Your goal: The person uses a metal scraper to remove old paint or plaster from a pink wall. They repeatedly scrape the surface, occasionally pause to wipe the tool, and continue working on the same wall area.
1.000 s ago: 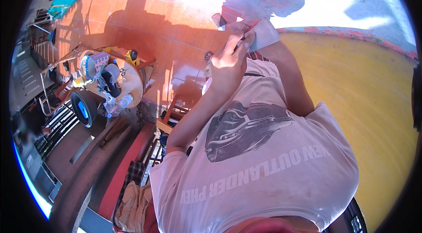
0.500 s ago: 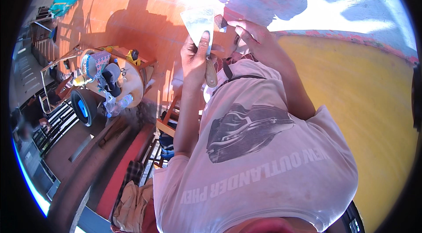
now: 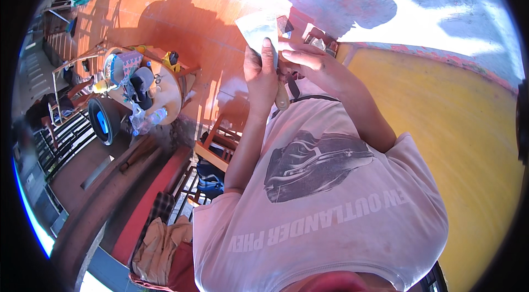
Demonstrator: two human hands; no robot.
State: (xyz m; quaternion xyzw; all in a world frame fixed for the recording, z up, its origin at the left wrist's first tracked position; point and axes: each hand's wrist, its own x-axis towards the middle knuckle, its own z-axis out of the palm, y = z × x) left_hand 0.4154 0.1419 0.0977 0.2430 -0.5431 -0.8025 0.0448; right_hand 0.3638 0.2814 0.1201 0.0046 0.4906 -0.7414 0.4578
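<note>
My left hand (image 3: 260, 76) is closed round a putty knife (image 3: 258, 26), its thumb laid along the base of the broad, pale triangular blade. The blade points up and away from me, and the light wooden handle sticks out below my palm. My right hand (image 3: 322, 67) is just to the right of the blade, fingers stretched toward its lower edge. Its fingertips come close to the knife; whether they touch it I cannot tell. The right thumb is mostly hidden, and no object shows in that hand. Glare washes out part of the blade.
At left stands a round table (image 3: 172, 93) with scissors, a cap, plastic bags and containers. Near it is a black bucket (image 3: 114, 121) with something blue inside. A yellow wall (image 3: 435, 121) rises close on my right. A wooden chair (image 3: 212, 155) stands near my left elbow.
My right hand has come down and nearer to the putty knife's blade. The left hand still grips the knife and sits slightly farther right in the picture, as the whole view has shifted a little.
</note>
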